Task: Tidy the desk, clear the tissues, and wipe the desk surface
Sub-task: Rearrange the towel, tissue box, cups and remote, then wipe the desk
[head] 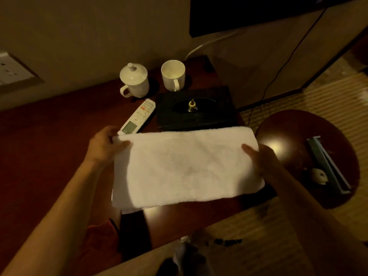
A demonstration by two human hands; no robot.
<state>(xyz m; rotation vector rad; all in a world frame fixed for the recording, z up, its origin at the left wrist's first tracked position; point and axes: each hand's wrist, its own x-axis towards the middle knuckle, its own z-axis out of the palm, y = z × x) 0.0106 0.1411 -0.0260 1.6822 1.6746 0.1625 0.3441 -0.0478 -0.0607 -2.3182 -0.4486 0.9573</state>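
Observation:
A white folded towel [185, 166] is held stretched flat over the near right part of the dark red desk [49, 140]. My left hand [105, 145] pinches its upper left corner, thumb on top. My right hand [260, 156] grips its right edge, thumb lying on the cloth. Behind the towel sits a black tissue box [215, 114] with an oval opening and a small bottle [192, 106] standing on it. No loose tissues show.
A white remote [139, 116] lies left of the box. A lidded white mug [134, 80] and an open white mug [173, 74] stand at the back by the wall. A round side table [294, 132] on the right carries a blue-edged booklet [328, 164] and a small white object [318, 175].

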